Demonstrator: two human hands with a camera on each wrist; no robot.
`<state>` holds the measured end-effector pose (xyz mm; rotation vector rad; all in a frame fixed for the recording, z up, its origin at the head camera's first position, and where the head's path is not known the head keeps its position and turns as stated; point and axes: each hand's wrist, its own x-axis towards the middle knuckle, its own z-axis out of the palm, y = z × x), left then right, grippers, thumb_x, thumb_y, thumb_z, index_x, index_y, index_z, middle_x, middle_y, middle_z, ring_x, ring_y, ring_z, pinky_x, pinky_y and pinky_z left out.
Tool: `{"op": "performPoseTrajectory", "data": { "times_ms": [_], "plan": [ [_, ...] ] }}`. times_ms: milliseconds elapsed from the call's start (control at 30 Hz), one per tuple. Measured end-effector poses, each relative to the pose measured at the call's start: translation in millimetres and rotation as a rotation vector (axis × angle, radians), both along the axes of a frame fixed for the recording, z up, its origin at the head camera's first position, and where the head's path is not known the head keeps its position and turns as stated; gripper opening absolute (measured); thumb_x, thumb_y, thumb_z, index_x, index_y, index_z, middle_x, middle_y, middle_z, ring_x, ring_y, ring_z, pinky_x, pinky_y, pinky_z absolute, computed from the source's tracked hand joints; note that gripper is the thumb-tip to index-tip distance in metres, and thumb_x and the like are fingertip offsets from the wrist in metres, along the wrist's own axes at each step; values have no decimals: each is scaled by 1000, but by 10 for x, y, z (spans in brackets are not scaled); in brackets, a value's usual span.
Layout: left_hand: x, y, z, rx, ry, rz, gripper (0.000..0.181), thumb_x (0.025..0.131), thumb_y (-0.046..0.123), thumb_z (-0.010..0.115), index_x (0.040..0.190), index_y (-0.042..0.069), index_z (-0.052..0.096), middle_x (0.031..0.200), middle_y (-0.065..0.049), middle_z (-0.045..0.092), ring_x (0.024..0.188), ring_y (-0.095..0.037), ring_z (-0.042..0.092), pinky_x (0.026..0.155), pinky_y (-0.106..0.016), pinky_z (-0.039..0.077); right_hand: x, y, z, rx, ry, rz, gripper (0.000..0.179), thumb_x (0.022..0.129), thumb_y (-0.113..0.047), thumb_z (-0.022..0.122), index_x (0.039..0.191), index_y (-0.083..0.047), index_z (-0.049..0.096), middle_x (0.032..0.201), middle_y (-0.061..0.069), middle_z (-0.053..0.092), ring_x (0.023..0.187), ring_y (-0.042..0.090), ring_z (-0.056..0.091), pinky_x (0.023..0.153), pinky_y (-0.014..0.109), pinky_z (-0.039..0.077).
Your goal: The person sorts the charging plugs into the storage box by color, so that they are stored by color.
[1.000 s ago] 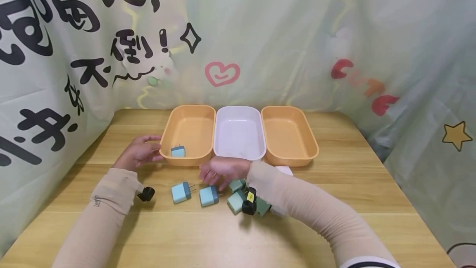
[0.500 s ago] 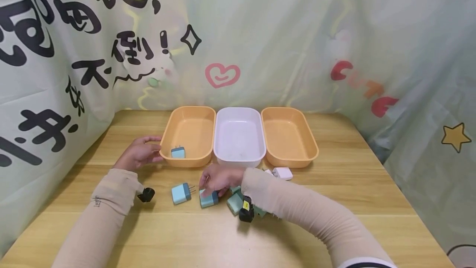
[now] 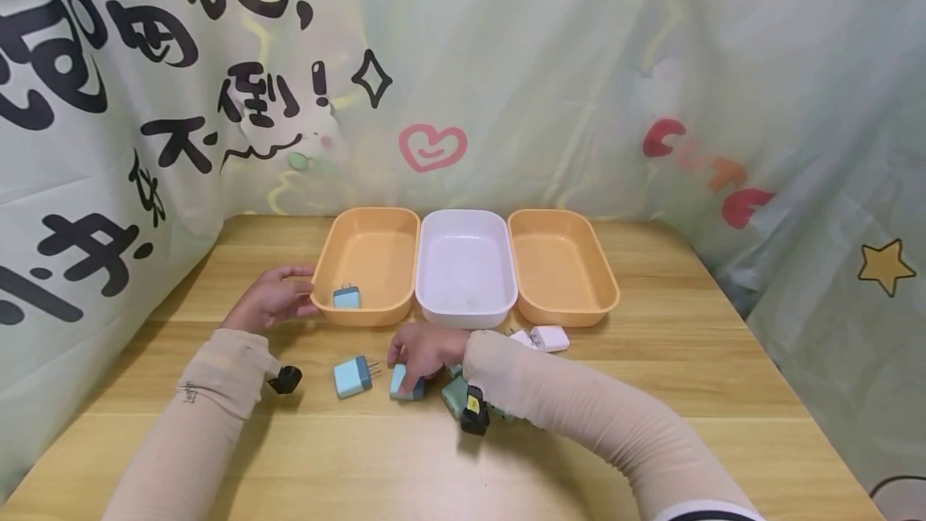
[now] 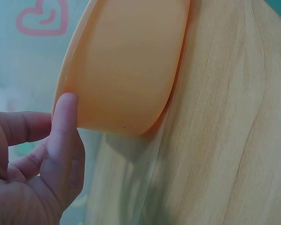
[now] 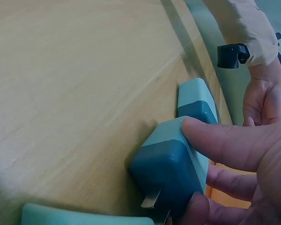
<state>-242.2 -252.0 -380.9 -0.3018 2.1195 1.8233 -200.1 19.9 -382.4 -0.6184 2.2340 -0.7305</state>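
Note:
In the head view my right hand [image 3: 428, 346] pinches a two-tone blue plug charger [image 3: 399, 384] at the table. Up close in the right wrist view, my thumb lies on one side of this charger [image 5: 171, 161] and fingers on the other, its metal prongs pointing away from the palm. A second blue charger [image 3: 352, 377] lies to its left. My left hand [image 3: 271, 300] rests against the outer left side of the left orange tray [image 3: 372, 252], fingertips touching its wall and rim. Inside that tray, near its front, sits another blue charger [image 3: 346, 297].
A white tray [image 3: 466, 264] and a second orange tray [image 3: 560, 260] stand in a row beside the left one. Green chargers [image 3: 454, 397] lie partly hidden under my right wrist. White chargers [image 3: 550, 338] sit just in front of the right tray. A printed curtain [image 3: 542, 87] hangs behind.
My right hand has come down from above the chargers onto the middle blue one and pinched it, shifting it slightly. My left hand stays at the tray.

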Motion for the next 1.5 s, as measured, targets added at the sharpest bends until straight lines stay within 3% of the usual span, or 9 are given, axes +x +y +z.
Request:
{"op": "performPoseTrajectory", "data": {
  "times_ms": [300,533,700,867,1133,1300,1500],
  "plan": [
    [1,-7,-23,15,3,2,50,99,-1,45,146,-6,28,123,-24,46,86,-18,64,82,-31,59,-22,-22,-14,84,95,66,33,72,-15,87,101,-13,70,97,-5,59,86,10,52,77,20,48],
    [-6,-15,-34,23,8,-6,51,99,-1,44,146,-7,26,125,-26,46,88,-19,64,83,-31,59,-23,-46,-36,99,120,71,27,74,-19,86,96,-13,71,85,-7,61,77,9,54,66,19,49],
    [-5,-20,-39,11,5,-3,50,100,0,43,147,-6,26,126,-26,45,88,-18,64,83,-31,59,-31,-47,-28,78,108,35,22,77,-16,84,94,-12,71,85,-5,61,77,10,55,66,20,49],
    [-8,-19,-43,14,2,1,50,99,0,43,146,-6,27,127,-26,44,86,-17,64,83,-31,59,-55,-29,-16,24,67,9,18,80,-12,80,94,-12,69,88,-3,60,77,11,55,67,22,51],
    [-10,-3,-23,11,1,9,50,99,-1,44,146,-5,27,126,-25,44,83,-16,64,86,-34,57,-115,1,-3,-85,-104,-77,17,83,-7,76,98,-5,67,87,6,62,67,15,59,57,27,55],
    [-4,0,-13,0,-2,6,50,99,0,44,146,-5,27,128,-26,43,84,-16,64,88,-35,56,-168,7,27,-165,-227,-109,16,86,-6,72,101,-2,65,89,11,63,70,19,59,53,25,53],
    [-23,-11,-29,12,2,-5,52,99,-1,44,147,-6,26,133,-30,41,88,-18,65,85,-33,58,-217,-7,124,-207,-275,-141,16,89,-6,69,103,-2,63,93,13,63,78,21,61,57,27,57]
  ]
}}
